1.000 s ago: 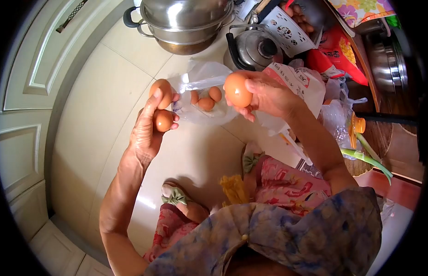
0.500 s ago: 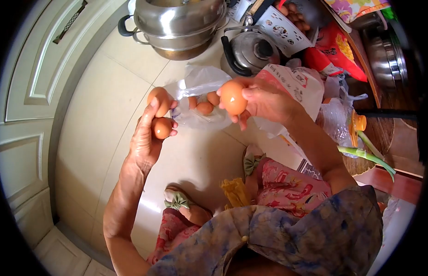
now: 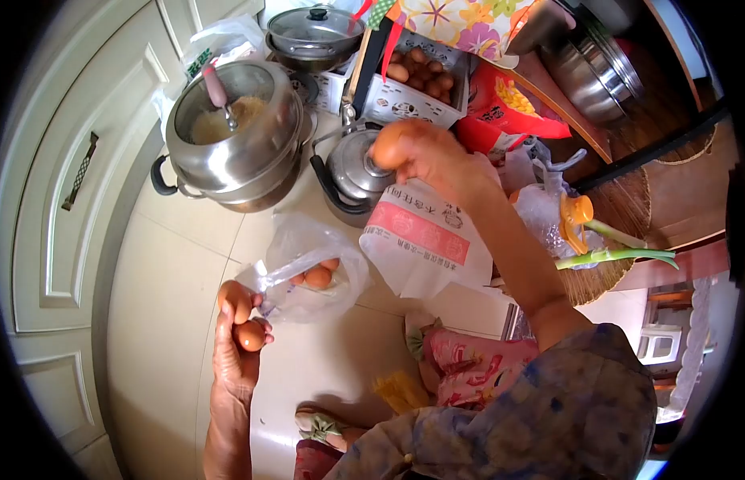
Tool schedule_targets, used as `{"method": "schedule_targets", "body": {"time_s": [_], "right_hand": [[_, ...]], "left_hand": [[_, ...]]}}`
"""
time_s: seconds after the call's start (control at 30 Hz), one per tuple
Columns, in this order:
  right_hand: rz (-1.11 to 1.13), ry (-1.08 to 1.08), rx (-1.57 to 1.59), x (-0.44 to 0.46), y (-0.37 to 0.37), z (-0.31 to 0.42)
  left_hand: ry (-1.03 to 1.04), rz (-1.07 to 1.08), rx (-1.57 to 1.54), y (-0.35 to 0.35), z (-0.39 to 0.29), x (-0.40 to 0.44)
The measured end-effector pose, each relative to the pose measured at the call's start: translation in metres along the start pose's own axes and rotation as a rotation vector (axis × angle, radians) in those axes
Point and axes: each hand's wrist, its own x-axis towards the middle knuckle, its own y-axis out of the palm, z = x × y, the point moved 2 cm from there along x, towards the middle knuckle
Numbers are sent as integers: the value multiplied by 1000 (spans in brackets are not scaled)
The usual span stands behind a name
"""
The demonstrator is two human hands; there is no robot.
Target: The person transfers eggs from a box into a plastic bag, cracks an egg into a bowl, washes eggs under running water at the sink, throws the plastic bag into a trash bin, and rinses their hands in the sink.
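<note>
Two brown eggs, one (image 3: 235,300) above the other (image 3: 249,336), are held in my left hand (image 3: 235,352) at the lower left. My right hand (image 3: 428,158) is closed on another brown egg (image 3: 391,145), above the kettle (image 3: 358,170) and short of the white basket (image 3: 404,102). Several brown eggs (image 3: 420,74) lie in that basket. A clear plastic bag (image 3: 340,296) on the floor, right of my left hand, has a few eggs (image 3: 317,277) in it.
A large steamer pot (image 3: 236,152) with a glass lid stands at the upper left, a lidded pan (image 3: 315,40) behind it. A printed paper bag (image 3: 428,240) lies below my right hand. Right are a red packet (image 3: 508,104), an orange-capped bottle (image 3: 576,210) and green onions (image 3: 608,257).
The view has swung up and right. My right hand has carried its egg away from the plastic bag, toward the basket. My left hand still holds two eggs.
</note>
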Motion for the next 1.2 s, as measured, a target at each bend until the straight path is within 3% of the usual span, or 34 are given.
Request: {"method": "schedule_targets", "body": {"time_s": [0.1,0.17,0.3,0.37,0.47,0.6,0.67,0.73,0.83,0.9,0.97,1.03,1.13,1.2], "right_hand": [[-287,-248,-145,36,-70,-2],[-551,-194,169,58,-107,1],[-751,-215,166,95,-143,5],[-866,-164,-49,121,-171,-14],[-834,-95,-302,160,-209,-31],[-757,-30,-913,160,-185,-31],[-763,-58,-917,140,-153,-22],[-656,-138,-795,153,-185,-40],[-782,32,-1116,175,-224,-53],[-1126,97,-1413,161,-196,-30],[-1253,-173,-1500,136,-157,-10],[-718,-619,-700,84,-79,17],[-470,-484,-746,-8,37,41],[63,-520,-789,-49,87,23]], "left_hand": [[1,-6,-12,-2,2,1],[5,-15,-16,-2,2,1],[-10,-33,-37,-2,3,0],[6,-33,-35,-1,2,0],[18,-49,-27,1,1,0],[25,-7,-19,0,1,-1],[10,-40,-17,-1,1,-2],[21,-34,4,0,-1,-4],[13,-26,12,2,-3,-4],[11,-14,19,2,-3,-4],[6,-15,-4,5,-5,-5],[-6,17,-17,6,-5,-5],[-33,13,-19,4,-4,-6],[-56,20,-1,4,-3,-5]]}}
